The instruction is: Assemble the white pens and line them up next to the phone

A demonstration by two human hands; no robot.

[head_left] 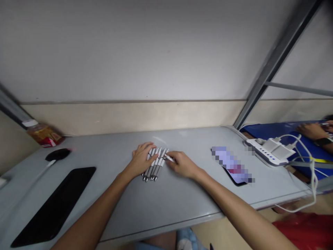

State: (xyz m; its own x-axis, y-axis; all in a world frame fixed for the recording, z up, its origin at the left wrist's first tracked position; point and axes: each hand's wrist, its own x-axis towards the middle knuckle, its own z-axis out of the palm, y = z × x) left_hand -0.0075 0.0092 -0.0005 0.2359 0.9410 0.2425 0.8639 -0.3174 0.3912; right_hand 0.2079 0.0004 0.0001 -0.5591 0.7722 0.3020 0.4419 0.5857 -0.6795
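Several white-and-grey pens [156,166] lie side by side on the grey desk, their metal tips toward me. My left hand [140,158] curls over the left part of this row, with its thumb across the barrels and its fingers at the far left ends. Some pens are partly hidden beneath it. Just right of the row, my right hand [182,164] is closed on a white pen [170,158], of which only a short part shows between thumb and fingers. Its fingertips are close to the rightmost pen; whether they touch it I cannot tell.
On the left are a long black panel [54,205], a round black pad with a cable [57,154] and a drink bottle [43,133]. To the right lie a phone [231,166] and a power strip [267,152] with chargers. Another person's hand [312,131] is far right.
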